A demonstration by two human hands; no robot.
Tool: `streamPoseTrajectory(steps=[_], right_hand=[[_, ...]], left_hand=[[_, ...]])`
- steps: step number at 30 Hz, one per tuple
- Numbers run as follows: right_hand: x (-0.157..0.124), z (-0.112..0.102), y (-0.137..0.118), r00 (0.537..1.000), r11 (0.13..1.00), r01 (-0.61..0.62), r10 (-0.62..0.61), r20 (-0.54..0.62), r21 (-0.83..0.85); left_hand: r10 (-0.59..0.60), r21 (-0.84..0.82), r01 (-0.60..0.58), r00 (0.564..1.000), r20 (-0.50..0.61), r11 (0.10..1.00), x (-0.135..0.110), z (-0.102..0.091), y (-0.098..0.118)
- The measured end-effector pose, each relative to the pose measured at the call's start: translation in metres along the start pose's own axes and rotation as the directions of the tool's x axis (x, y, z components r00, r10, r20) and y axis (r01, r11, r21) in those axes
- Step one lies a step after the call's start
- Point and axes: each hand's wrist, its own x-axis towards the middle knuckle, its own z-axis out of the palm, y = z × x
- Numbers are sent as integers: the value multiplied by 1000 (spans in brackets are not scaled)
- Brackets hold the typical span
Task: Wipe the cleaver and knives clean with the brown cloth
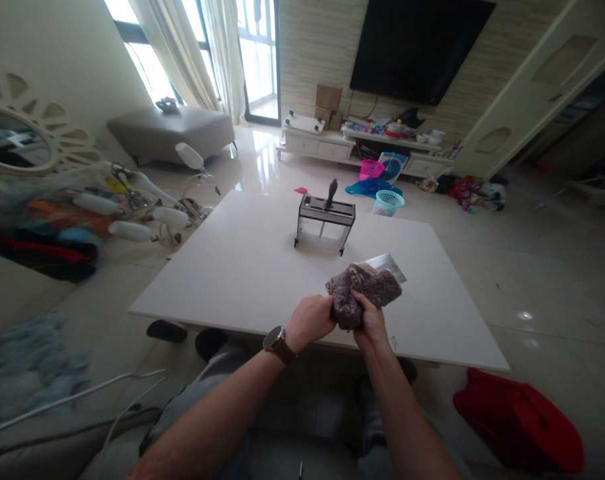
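Observation:
A broad metal blade, like that of a cleaver [390, 265], sticks out beyond a brown, fuzzy cloth [377, 288] over the table. My right hand [371, 323] grips the cloth from the right, thumb on top, with the folds pressed around the blade. My left hand [312, 320], a watch on its wrist, is closed at the cloth's left end, seemingly around the cleaver's handle, which is mostly hidden. Farther back on the white table [232, 267] stands a clear-sided knife block [326, 217] with a dark top. One black handle [331, 193] rises from it.
A red stool-like object [520, 423] sits on the floor at the right. Beyond the table are a light blue basket [387, 202], a pink basket [371, 169] and a low TV cabinet [322, 147]. A lamp with white shades [170, 217] hangs in view at the left.

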Motion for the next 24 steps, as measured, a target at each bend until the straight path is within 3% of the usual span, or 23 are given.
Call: streamPoseTrajectory(steps=[24], right_hand=[[0, -1, 0, 1000, 1000, -21, 21, -6, 0]], left_hand=[[-4, 2, 4, 1000, 18, 1000, 0, 1, 2]])
